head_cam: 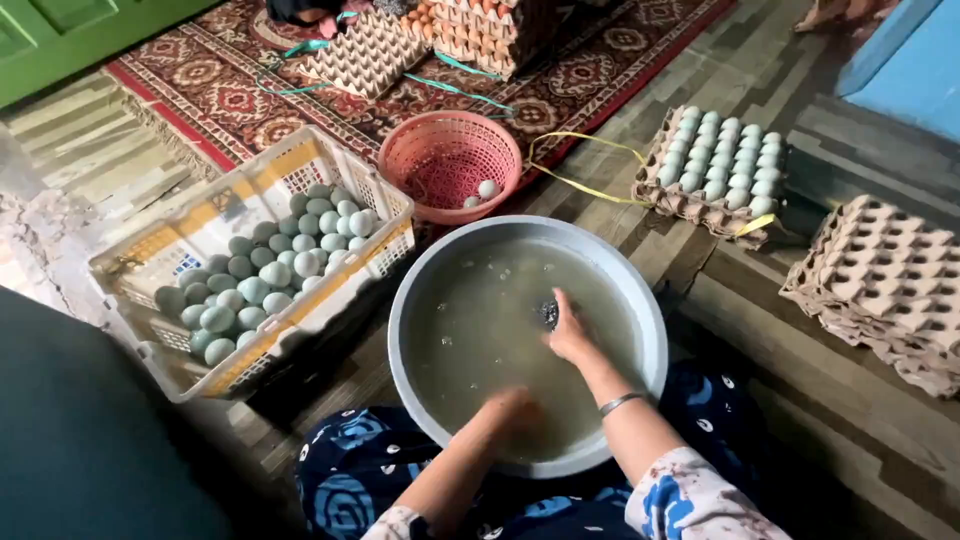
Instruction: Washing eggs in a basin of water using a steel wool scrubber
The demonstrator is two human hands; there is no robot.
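Observation:
A wide grey basin (408, 300) of cloudy water stands on the floor in front of me. My left hand (512, 408) is under the water near the basin's near side; what it holds is hidden by the murk. My right hand (568, 330) dips into the water at the middle right, fingers closed on a dark scrubber (549, 313). A silver bangle (619, 403) circles my right wrist. A white and yellow plastic crate (250, 190) of pale green eggs (250, 285) sits just left of the basin.
A pink basket (420, 150) with two eggs stands behind the basin. A cardboard tray of pale eggs (722, 160) lies at back right, empty cardboard trays (885, 280) are stacked at right. More trays (365, 55) rest on a red patterned rug (220, 90).

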